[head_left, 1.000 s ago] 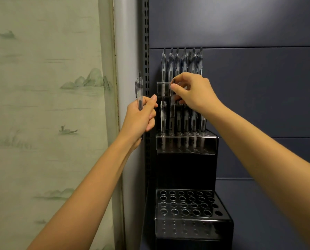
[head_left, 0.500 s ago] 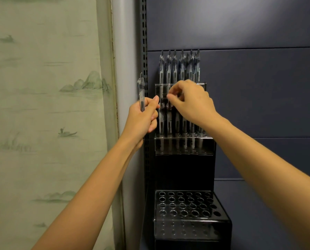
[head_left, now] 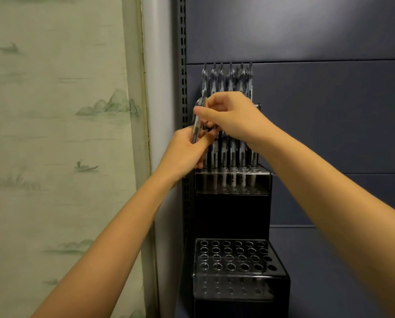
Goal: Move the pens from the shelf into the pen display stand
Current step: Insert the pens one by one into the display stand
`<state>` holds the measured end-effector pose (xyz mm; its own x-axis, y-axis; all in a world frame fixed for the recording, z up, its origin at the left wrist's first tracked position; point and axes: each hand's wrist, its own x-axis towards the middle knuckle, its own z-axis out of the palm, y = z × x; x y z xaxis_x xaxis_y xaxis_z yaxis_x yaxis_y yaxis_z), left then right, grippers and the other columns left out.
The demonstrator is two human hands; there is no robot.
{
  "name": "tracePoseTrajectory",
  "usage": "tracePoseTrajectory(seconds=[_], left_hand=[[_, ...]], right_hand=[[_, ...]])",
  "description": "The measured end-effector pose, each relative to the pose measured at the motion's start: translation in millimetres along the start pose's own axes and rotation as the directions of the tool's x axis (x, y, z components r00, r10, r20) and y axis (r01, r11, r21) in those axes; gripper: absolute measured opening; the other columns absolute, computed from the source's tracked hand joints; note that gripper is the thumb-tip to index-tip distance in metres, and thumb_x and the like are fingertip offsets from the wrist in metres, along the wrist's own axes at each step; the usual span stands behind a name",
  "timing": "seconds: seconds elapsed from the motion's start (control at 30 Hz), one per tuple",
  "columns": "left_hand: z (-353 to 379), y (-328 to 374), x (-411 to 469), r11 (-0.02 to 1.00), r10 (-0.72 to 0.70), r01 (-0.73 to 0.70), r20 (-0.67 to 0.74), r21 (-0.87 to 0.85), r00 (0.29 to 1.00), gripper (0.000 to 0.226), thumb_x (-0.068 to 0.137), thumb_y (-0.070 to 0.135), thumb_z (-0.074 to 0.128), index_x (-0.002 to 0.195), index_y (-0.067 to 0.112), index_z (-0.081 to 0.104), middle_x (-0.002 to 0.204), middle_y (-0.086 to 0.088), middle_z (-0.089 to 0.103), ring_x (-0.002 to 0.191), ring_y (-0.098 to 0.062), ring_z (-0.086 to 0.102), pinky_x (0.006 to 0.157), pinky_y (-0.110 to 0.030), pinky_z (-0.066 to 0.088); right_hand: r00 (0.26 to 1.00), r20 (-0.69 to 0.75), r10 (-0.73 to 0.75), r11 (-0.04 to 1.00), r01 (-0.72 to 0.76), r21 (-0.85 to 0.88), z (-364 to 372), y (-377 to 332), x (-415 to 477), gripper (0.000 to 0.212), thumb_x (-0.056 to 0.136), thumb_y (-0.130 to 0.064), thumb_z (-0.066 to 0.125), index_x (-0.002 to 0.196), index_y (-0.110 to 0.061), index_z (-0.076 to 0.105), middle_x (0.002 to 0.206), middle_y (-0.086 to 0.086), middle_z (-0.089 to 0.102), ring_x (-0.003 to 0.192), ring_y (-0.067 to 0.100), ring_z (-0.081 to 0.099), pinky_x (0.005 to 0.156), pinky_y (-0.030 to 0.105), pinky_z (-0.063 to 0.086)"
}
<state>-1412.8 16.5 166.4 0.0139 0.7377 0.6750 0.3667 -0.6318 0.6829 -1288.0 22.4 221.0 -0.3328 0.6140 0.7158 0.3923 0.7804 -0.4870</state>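
Note:
A black tiered pen display stand [head_left: 233, 210] hangs against a dark blue back panel. Its upper tiers hold several clear pens [head_left: 228, 76] standing upright. The bottom tier [head_left: 235, 258] shows rows of empty round holes. My left hand [head_left: 187, 152] grips a clear pen [head_left: 197, 125] that stands nearly upright at the stand's left edge. My right hand [head_left: 233, 118] is just above it, with thumb and fingers pinching the upper part of the same pen. My right hand hides part of the middle row of pens.
A slotted metal upright [head_left: 182, 65] runs down the left side of the stand. A grey post and a pale green curtain with a landscape print [head_left: 61, 134] fill the left. The dark blue panel [head_left: 329, 111] stretches to the right.
My left hand has carried its pen rightward from beside the upright to the stand's left edge. My right hand left the middle row of pens and moved left onto that pen.

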Motion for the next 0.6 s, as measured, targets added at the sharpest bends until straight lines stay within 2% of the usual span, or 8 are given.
tracePoseTrajectory(seconds=[0.1,0.17,0.27,0.33,0.4,0.47,0.6], left_hand=[[-13,-5,1,0.986,0.037,-0.037,0.003,0.164,0.999,0.042,0.081,0.056,0.061,0.08,0.015,0.059,0.052,0.005,0.058,0.054,-0.014,0.057,0.061,-0.032,0.045],[-20,-7,2,0.945,0.061,-0.051,-0.022,0.324,0.998,0.044,0.079,0.062,0.06,0.082,0.019,0.061,0.06,0.003,0.065,0.066,-0.015,0.063,0.07,-0.034,0.048],[-29,-5,0,0.805,0.095,-0.063,-0.023,0.59,0.995,0.041,0.083,0.061,0.055,0.087,0.02,0.06,0.072,0.006,0.066,0.073,-0.01,0.059,0.068,-0.03,0.044],[-33,-3,-1,0.699,0.104,-0.075,0.004,0.712,0.995,0.042,0.085,0.061,0.051,0.092,0.02,0.059,0.08,0.007,0.066,0.077,-0.011,0.057,0.064,-0.027,0.041],[-35,-1,-2,0.608,0.117,-0.099,0.035,0.788,0.993,0.044,0.087,0.062,0.047,0.095,0.02,0.057,0.086,0.006,0.065,0.079,-0.012,0.054,0.06,-0.027,0.036],[-36,-1,-3,0.547,0.122,-0.118,0.06,0.829,0.991,0.043,0.088,0.063,0.044,0.094,0.022,0.055,0.09,0.006,0.065,0.08,-0.012,0.052,0.063,-0.028,0.032],[-36,-2,-3,0.508,0.101,-0.119,0.078,0.853,0.992,0.043,0.088,0.064,0.04,0.094,0.023,0.053,0.092,0.007,0.064,0.082,-0.012,0.051,0.067,-0.029,0.034]], right_hand=[[0.997,-0.074,0.008,0.999,-0.005,0.044,-13,1,1,0.016,0.093,-0.029,0.059,0.096,-0.013,0.061,0.078,-0.006,0.065,0.069,0.004,0.062,0.067,0.019,0.05],[0.99,-0.14,0.018,1.0,-0.016,0.017,-22,4,1,0.021,0.093,-0.029,0.058,0.103,-0.011,0.061,0.081,-0.005,0.065,0.07,0.005,0.064,0.07,0.022,0.054],[0.979,-0.203,-0.006,0.994,-0.015,-0.106,-31,11,1,0.021,0.093,-0.033,0.058,0.103,-0.015,0.059,0.081,-0.005,0.066,0.074,0.008,0.067,0.081,0.036,0.057],[0.98,-0.201,-0.013,0.985,-0.022,-0.172,-32,16,0,0.022,0.093,-0.034,0.058,0.103,-0.014,0.059,0.084,-0.001,0.068,0.078,0.013,0.068,0.084,0.04,0.056],[0.98,-0.198,-0.015,0.976,-0.028,-0.215,-30,22,-1,0.021,0.093,-0.035,0.058,0.101,-0.016,0.057,0.086,0.0,0.067,0.08,0.016,0.068,0.087,0.042,0.054],[0.979,-0.202,-0.014,0.971,-0.035,-0.236,-26,29,-1,0.02,0.092,-0.035,0.059,0.1,-0.017,0.057,0.085,0.0,0.067,0.084,0.019,0.068,0.088,0.046,0.052],[0.98,-0.195,0.031,0.975,-0.073,-0.21,-22,40,-1,0.02,0.092,-0.035,0.059,0.1,-0.017,0.058,0.082,-0.002,0.067,0.087,0.02,0.067,0.089,0.047,0.052]])
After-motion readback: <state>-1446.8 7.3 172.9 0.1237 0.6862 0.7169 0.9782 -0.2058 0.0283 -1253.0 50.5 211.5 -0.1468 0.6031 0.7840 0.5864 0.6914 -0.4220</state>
